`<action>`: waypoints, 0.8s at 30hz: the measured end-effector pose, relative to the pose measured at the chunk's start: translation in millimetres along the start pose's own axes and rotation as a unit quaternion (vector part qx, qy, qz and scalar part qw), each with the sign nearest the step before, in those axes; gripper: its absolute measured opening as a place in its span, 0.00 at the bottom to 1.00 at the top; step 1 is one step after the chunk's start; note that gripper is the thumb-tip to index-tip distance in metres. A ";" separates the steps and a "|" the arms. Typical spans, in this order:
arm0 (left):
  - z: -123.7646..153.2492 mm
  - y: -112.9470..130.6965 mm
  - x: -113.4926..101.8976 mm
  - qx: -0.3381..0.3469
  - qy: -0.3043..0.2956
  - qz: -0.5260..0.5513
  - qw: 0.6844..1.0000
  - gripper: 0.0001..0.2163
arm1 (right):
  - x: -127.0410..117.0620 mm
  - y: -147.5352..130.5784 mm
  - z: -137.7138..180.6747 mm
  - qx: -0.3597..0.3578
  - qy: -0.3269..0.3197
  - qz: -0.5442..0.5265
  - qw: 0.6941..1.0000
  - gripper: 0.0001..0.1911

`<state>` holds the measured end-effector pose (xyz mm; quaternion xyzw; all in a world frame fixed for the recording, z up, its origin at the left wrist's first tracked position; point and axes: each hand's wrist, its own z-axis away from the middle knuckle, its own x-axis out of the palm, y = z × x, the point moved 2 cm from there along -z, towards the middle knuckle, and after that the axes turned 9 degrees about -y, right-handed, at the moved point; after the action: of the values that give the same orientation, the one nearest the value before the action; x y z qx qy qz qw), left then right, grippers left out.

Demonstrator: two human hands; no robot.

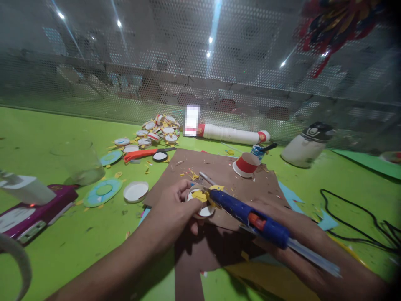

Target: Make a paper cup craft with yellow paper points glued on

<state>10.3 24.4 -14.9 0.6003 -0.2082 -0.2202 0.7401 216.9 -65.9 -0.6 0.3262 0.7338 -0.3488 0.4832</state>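
My left hand (181, 209) grips a small round paper cup piece (206, 212) with a white inside and yellow paper bits at its rim. My right hand (278, 221) is wrapped round a blue hot glue gun (250, 213), its nozzle touching or just over the yellow paper. A clear glue stick (313, 255) sticks out of the gun's back end. Behind the nozzle, a grey pen-like rod (206, 178) lies on the brown board (169, 184). The right fingers are partly hidden behind the gun.
A red-and-white paper cup (246, 164) stands on the board. Piled cup-bottom pieces (163, 129) and an orange utility knife (140, 155) lie at back left. A power strip (31, 213) and glass (83, 163) are left; a black cable (354, 205) and a white container (307, 146) are right.
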 end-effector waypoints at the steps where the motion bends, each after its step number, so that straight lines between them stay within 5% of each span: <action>1: 0.1 0.0 0.0 0.003 0.001 0.001 1.000 0.08 | 0.6 1.2 1.1 0.004 0.001 0.000 1.000 0.31; 24: -2.7 -3.3 0.9 0.017 -0.005 -0.006 1.000 0.07 | -5.6 -7.1 -9.9 -0.027 -0.029 -0.048 0.998 0.32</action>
<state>12.4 25.4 -18.6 0.6128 -0.2119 -0.2240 0.7276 208.1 -62.3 8.9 0.2667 0.7436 -0.3608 0.4957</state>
